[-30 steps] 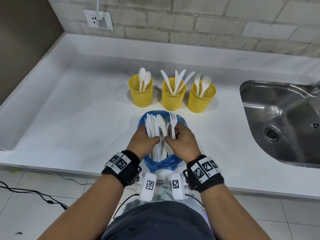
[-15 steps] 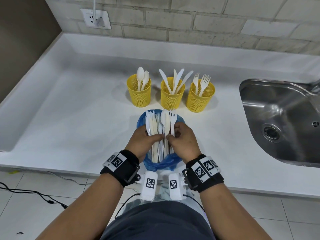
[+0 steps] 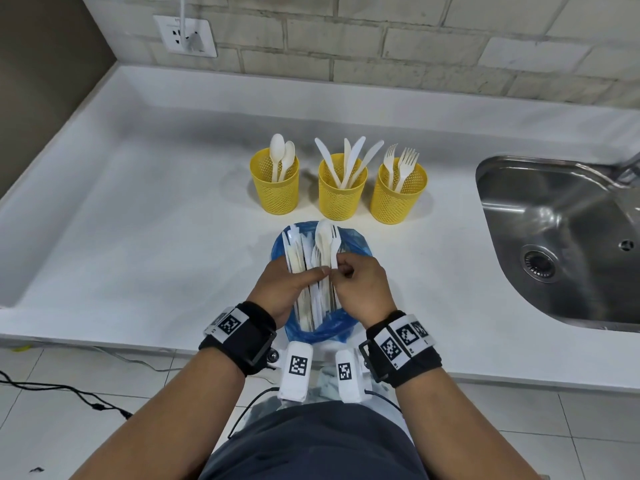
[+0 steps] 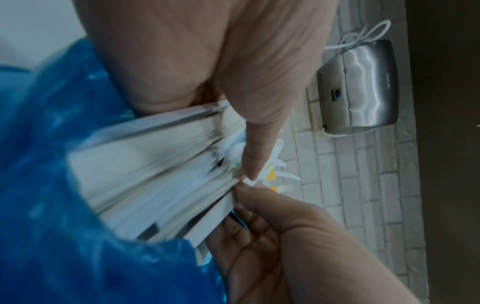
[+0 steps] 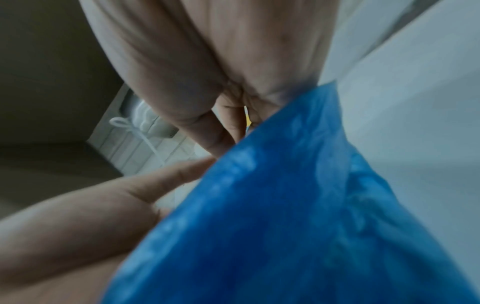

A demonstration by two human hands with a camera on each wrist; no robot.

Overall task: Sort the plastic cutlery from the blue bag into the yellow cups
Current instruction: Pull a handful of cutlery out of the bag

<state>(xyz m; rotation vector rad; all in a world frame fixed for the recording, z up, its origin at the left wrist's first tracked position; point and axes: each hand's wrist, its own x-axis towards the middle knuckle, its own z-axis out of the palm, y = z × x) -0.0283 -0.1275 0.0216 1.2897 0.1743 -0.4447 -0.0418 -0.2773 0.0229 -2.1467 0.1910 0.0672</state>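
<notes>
Three yellow mesh cups stand in a row on the white counter: the left cup (image 3: 275, 187) has spoons, the middle cup (image 3: 342, 190) knives, the right cup (image 3: 398, 194) forks. In front of them lies the blue bag (image 3: 356, 242) with a bundle of white cutlery (image 3: 301, 258) sticking out. My left hand (image 3: 287, 289) grips the bundle, thumb across the handles (image 4: 161, 164). My right hand (image 3: 360, 282) pinches a white fork (image 3: 335, 242) by its handle beside a spoon (image 3: 323, 237). The blue bag (image 5: 298, 216) fills the right wrist view.
A steel sink (image 3: 568, 237) is set into the counter at the right. A wall socket with a white plug (image 3: 185, 34) sits on the brick wall at the back left. A hand dryer (image 4: 361, 86) hangs on the wall. Black cables (image 3: 62, 393) lie on the tiled floor.
The bag and bundle have shifted a little toward me. My right hand's fingers have moved to pinch the fork's handle, and the left thumb has slid across the bundle toward it.
</notes>
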